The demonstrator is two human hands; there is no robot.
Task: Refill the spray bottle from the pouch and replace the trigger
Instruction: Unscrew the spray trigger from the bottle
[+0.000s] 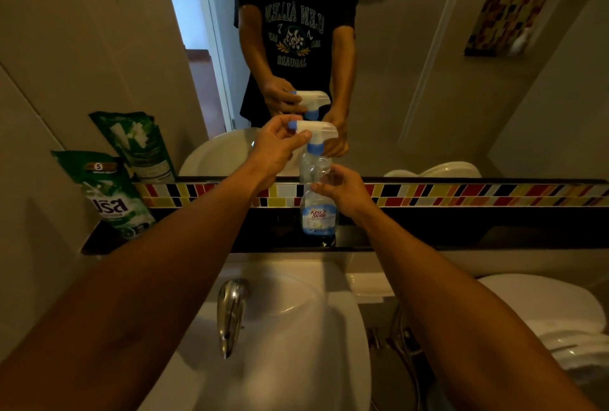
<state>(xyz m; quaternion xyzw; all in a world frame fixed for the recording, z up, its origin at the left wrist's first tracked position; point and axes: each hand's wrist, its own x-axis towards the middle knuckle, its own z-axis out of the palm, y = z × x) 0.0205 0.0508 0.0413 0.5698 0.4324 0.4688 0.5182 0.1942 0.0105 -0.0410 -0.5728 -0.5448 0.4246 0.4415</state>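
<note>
Both forearms reach out over the white sink (pixel 296 328), with the chrome faucet (pixel 230 315) sitting just below them at the near edge. Past the sink there's a dark ledge (pixel 428 232) under the mirror (pixel 428 81), backed by a strip of red, yellow and black mosaic tile (pixel 478 194).

The spray bottle (pixel 318 212) stands upright on that ledge, roughly center, clear plastic with a blue and white King's Stella label. It looks mostly empty, though it's dim, so hard to be sure. The white trigger (pixel 314 133) with its blue collar is on the bottle's neck.

Left hand (pixel 276 150) has its grip wrapped around the trigger head, thumb and fingers pinched on it. Right hand (pixel 342 191) has a loose curled grip on the bottle's shoulder, fingertips touching the clear plastic.

Green refill pouch (pixel 108 196) is leaning against the wall at the far left end of the ledge, well apart from the bottle. White toilet (pixel 543 318) is off to the right.
</note>
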